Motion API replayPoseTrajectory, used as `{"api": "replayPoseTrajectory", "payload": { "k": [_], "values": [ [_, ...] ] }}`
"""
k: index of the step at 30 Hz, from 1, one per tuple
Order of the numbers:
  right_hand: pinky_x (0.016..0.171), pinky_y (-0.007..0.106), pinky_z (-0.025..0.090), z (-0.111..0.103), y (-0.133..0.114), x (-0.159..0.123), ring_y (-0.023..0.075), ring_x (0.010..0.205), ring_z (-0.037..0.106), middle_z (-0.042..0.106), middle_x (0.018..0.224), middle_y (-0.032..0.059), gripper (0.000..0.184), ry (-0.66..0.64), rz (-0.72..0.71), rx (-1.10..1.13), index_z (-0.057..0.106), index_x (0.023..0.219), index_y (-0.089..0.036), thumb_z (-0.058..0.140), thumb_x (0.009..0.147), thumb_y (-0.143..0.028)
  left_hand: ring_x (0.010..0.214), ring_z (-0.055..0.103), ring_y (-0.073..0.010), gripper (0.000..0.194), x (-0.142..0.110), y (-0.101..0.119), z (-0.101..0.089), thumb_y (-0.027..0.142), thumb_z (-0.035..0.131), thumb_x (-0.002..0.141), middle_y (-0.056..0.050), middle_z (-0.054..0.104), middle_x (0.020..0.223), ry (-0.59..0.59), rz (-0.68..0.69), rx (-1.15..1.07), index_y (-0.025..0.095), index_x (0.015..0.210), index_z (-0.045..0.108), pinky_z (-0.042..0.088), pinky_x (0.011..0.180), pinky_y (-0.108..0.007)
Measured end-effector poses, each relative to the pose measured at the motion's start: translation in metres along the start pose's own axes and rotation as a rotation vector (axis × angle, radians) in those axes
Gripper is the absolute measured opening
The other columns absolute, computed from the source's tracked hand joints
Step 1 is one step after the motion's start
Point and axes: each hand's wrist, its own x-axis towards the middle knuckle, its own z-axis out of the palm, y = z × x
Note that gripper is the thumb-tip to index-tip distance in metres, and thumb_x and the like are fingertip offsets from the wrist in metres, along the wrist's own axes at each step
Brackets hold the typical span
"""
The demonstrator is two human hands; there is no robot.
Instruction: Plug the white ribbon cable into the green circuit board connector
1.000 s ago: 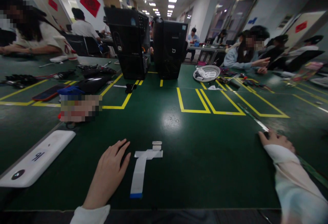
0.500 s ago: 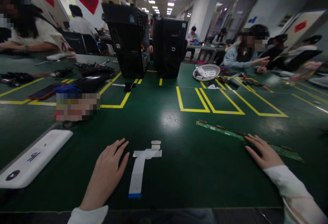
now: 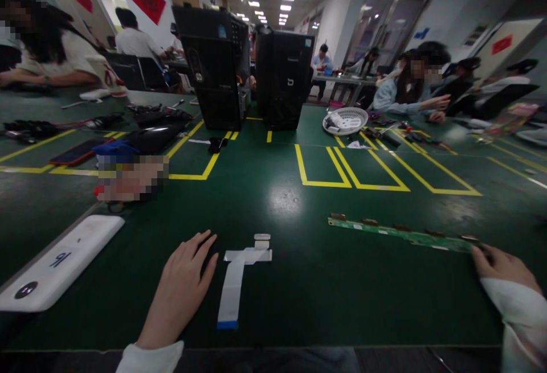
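A long, narrow green circuit board [image 3: 387, 233] with several brown connectors along its far edge lies at a slight slant on the right side of the table. My right hand [image 3: 506, 267] is closed around its right end, thumb in front, the fingertips partly hidden behind. My left hand [image 3: 183, 282] rests on the table with its fingers stretched out and holds nothing. Just right of it, apart from the fingers, is a white flat ribbon cable [image 3: 233, 293] with a blue end and a small connector at the top.
On the left is a white oblong case [image 3: 60, 265]. Beyond it are a red-and-blue item, partly pixelated, and dark cables. Two black computer towers [image 3: 209, 71] stand at the back, with a white basket [image 3: 345, 121] to their right. Yellow tape [image 3: 327, 184] marks the green table [image 3: 294, 304]. Other people sit around.
My right hand has moved right, from the middle of the circuit board to its right end. The board has turned and now lies flatter across the view. My left hand stays put.
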Motion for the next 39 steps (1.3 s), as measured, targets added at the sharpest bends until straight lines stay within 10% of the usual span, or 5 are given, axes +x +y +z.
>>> {"api": "replayPoseTrajectory", "payload": {
  "k": [4, 13, 19, 25, 39],
  "values": [
    [0.079, 0.047, 0.045, -0.011, -0.016, -0.005, 0.0365, 0.093, 0.061, 0.062, 0.104, 0.0331, 0.073, -0.191, 0.060, 0.020, 0.066, 0.118, -0.004, 0.037, 0.077, -0.057, 0.124, 0.053, -0.0303, 0.052, 0.000, 0.000, 0.001, 0.046, 0.034, 0.095, -0.015, 0.056, 0.136, 0.009, 0.004, 0.000, 0.015, 0.130, 0.056, 0.043, 0.104, -0.051],
    [0.085, 0.044, 0.049, -0.018, -0.058, -0.018, 0.0328, 0.097, 0.063, 0.065, 0.106, 0.0218, 0.058, -0.073, -0.328, 0.040, 0.063, 0.114, -0.014, 0.042, 0.079, -0.054, 0.125, 0.052, -0.0311, 0.053, 0.000, -0.001, 0.000, 0.047, 0.034, 0.095, -0.015, 0.055, 0.137, 0.000, 0.005, 0.002, 0.014, 0.132, 0.055, 0.043, 0.104, -0.052],
    [0.095, 0.047, 0.046, -0.019, -0.128, -0.050, 0.0320, 0.109, 0.059, 0.060, 0.123, 0.0198, 0.054, 0.045, -0.571, 0.115, 0.060, 0.120, -0.013, 0.040, 0.085, -0.051, 0.125, 0.053, -0.0314, 0.052, 0.000, -0.001, 0.000, 0.046, 0.036, 0.094, -0.015, 0.055, 0.138, -0.020, -0.011, 0.005, 0.016, 0.133, 0.055, 0.044, 0.103, -0.053],
    [0.096, 0.050, 0.044, -0.024, -0.202, -0.085, 0.0339, 0.113, 0.053, 0.055, 0.130, 0.0219, 0.058, 0.034, -0.515, 0.052, 0.059, 0.125, -0.011, 0.037, 0.090, -0.052, 0.125, 0.053, -0.0318, 0.052, 0.000, -0.001, -0.001, 0.045, 0.037, 0.094, -0.015, 0.056, 0.137, -0.013, -0.011, -0.016, 0.015, 0.132, 0.055, 0.044, 0.103, -0.054],
    [0.086, 0.045, 0.045, -0.047, -0.306, -0.094, 0.0301, 0.093, 0.049, 0.058, 0.108, 0.0177, 0.059, 0.035, -0.788, 0.237, 0.050, 0.135, -0.009, 0.036, 0.094, -0.050, 0.125, 0.053, -0.0306, 0.051, 0.001, 0.001, 0.000, 0.045, 0.034, 0.095, -0.015, 0.055, 0.137, 0.023, 0.018, 0.005, 0.015, 0.131, 0.055, 0.042, 0.106, -0.051]
  ]
}}
